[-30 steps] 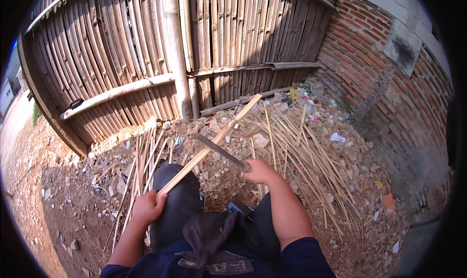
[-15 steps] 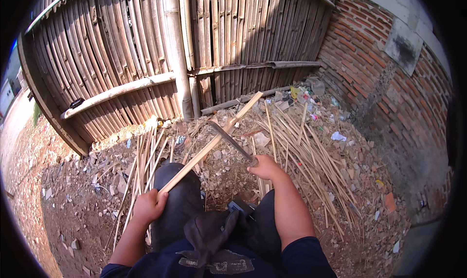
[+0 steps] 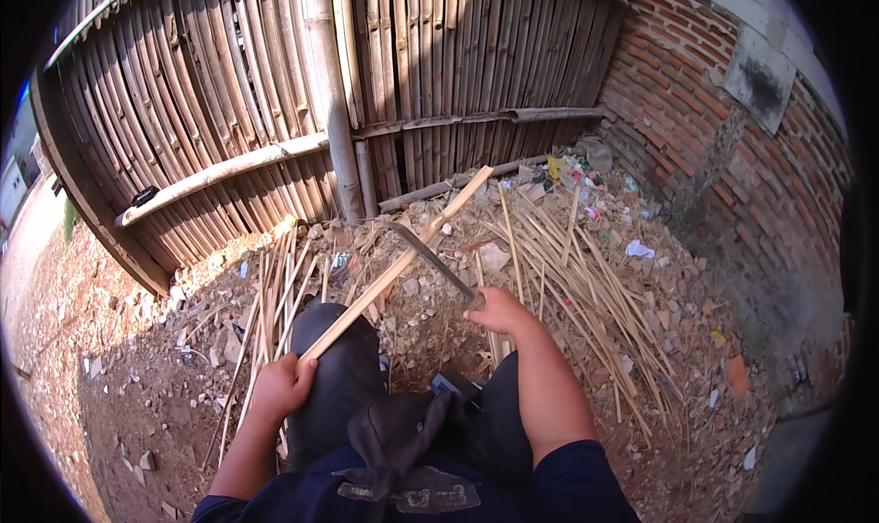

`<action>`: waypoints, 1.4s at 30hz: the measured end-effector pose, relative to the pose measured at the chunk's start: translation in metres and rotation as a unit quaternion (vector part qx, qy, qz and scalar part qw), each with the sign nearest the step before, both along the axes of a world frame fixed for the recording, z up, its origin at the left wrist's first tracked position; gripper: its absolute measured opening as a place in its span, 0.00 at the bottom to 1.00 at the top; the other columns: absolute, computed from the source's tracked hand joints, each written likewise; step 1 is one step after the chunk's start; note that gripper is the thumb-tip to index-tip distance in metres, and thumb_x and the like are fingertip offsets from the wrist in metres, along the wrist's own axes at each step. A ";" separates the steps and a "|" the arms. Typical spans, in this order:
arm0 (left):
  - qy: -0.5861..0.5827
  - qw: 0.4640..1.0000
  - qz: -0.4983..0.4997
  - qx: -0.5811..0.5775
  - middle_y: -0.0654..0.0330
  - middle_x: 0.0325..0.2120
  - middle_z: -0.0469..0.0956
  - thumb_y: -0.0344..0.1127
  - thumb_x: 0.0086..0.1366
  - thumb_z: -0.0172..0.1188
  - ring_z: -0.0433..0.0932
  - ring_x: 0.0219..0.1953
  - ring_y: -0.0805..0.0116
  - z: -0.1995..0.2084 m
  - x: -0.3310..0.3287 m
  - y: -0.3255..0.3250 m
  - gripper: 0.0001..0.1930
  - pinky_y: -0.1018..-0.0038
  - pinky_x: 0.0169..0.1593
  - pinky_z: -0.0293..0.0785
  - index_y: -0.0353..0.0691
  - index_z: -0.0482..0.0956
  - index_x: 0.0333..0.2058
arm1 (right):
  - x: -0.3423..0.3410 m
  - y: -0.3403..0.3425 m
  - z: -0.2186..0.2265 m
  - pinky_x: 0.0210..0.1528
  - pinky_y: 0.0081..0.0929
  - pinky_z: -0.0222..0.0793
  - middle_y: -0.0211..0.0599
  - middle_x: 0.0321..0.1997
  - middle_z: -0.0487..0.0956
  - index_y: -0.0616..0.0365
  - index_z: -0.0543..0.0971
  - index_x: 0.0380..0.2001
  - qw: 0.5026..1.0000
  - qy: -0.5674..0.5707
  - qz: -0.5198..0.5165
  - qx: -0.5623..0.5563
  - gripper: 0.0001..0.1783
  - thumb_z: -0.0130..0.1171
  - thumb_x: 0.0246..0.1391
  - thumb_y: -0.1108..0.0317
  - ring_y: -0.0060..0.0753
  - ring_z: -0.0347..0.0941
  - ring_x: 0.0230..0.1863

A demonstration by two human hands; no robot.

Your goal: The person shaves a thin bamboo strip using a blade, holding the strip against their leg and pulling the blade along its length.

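Observation:
My left hand (image 3: 282,385) is closed round the near end of a long pale bamboo strip (image 3: 371,294), which slants up and away to the right across my left knee. In my right hand (image 3: 499,311) is the handle of a machete-like knife (image 3: 434,258) with a dark, narrow blade. The blade points up and to the left and crosses the strip a little beyond its middle. Whether its edge touches or bites into the strip, I cannot tell.
Thin bamboo strips lie in a large pile (image 3: 591,299) on the right and a smaller bundle (image 3: 272,294) on the left. Rubble and litter cover the dirt. A bamboo fence (image 3: 238,74) stands ahead, meeting a brick wall (image 3: 678,74) on the right.
Both hands keep their hold and hardly move. The knife's blade looks turned slightly and sits a touch higher; the view itself has shifted a little.

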State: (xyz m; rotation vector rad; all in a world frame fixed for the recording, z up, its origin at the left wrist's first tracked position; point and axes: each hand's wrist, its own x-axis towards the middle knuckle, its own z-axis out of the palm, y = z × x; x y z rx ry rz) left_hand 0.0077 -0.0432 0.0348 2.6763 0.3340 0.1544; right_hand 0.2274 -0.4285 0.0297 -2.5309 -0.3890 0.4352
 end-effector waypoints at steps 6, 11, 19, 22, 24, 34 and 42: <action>0.010 1.000 0.000 -0.004 0.39 0.21 0.77 0.56 0.69 0.54 0.79 0.29 0.34 0.000 0.000 0.000 0.27 0.45 0.36 0.72 0.35 0.73 0.25 | 0.000 -0.002 -0.004 0.57 0.42 0.73 0.59 0.51 0.82 0.64 0.79 0.54 1.000 -0.015 -0.015 0.009 0.36 0.71 0.47 0.50 0.56 0.79 0.54; 0.003 1.000 0.003 0.008 0.39 0.21 0.78 0.56 0.69 0.56 0.80 0.29 0.35 -0.003 0.001 0.001 0.27 0.46 0.36 0.74 0.35 0.74 0.25 | 0.004 -0.002 -0.007 0.58 0.40 0.72 0.58 0.53 0.81 0.64 0.77 0.56 1.000 0.000 0.000 -0.003 0.37 0.73 0.48 0.51 0.54 0.78 0.56; -0.003 1.000 -0.002 0.004 0.39 0.20 0.77 0.56 0.69 0.56 0.79 0.28 0.35 -0.007 0.001 0.003 0.26 0.46 0.35 0.73 0.35 0.73 0.25 | 0.001 -0.002 -0.008 0.57 0.41 0.73 0.59 0.50 0.82 0.64 0.79 0.53 1.000 -0.028 -0.001 0.009 0.35 0.72 0.47 0.50 0.56 0.79 0.53; -0.010 1.000 -0.004 0.004 0.39 0.19 0.76 0.54 0.69 0.56 0.79 0.27 0.35 -0.007 0.001 0.002 0.26 0.46 0.34 0.73 0.34 0.73 0.24 | 0.000 -0.001 -0.004 0.57 0.42 0.73 0.59 0.50 0.82 0.62 0.80 0.53 1.000 -0.015 0.002 0.014 0.34 0.72 0.47 0.51 0.56 0.79 0.53; -0.016 1.000 -0.010 0.002 0.39 0.19 0.76 0.53 0.69 0.56 0.78 0.27 0.35 -0.006 0.001 0.000 0.25 0.47 0.33 0.72 0.34 0.73 0.24 | 0.000 -0.003 -0.005 0.57 0.42 0.73 0.59 0.50 0.82 0.61 0.80 0.53 1.000 -0.008 -0.002 0.010 0.34 0.72 0.47 0.51 0.56 0.79 0.53; -0.025 1.000 -0.003 0.012 0.40 0.18 0.76 0.54 0.69 0.57 0.78 0.25 0.36 -0.007 0.002 -0.002 0.26 0.47 0.32 0.72 0.36 0.72 0.23 | 0.003 -0.008 -0.015 0.52 0.40 0.74 0.60 0.45 0.82 0.65 0.77 0.54 0.999 -0.045 0.003 0.022 0.34 0.72 0.49 0.53 0.52 0.80 0.49; -0.027 0.999 -0.004 0.018 0.41 0.17 0.76 0.55 0.68 0.57 0.78 0.25 0.36 -0.013 0.002 0.002 0.25 0.46 0.31 0.72 0.36 0.72 0.23 | -0.002 -0.003 0.001 0.56 0.42 0.74 0.58 0.50 0.82 0.62 0.79 0.54 0.999 -0.039 -0.006 0.015 0.32 0.70 0.49 0.53 0.56 0.79 0.53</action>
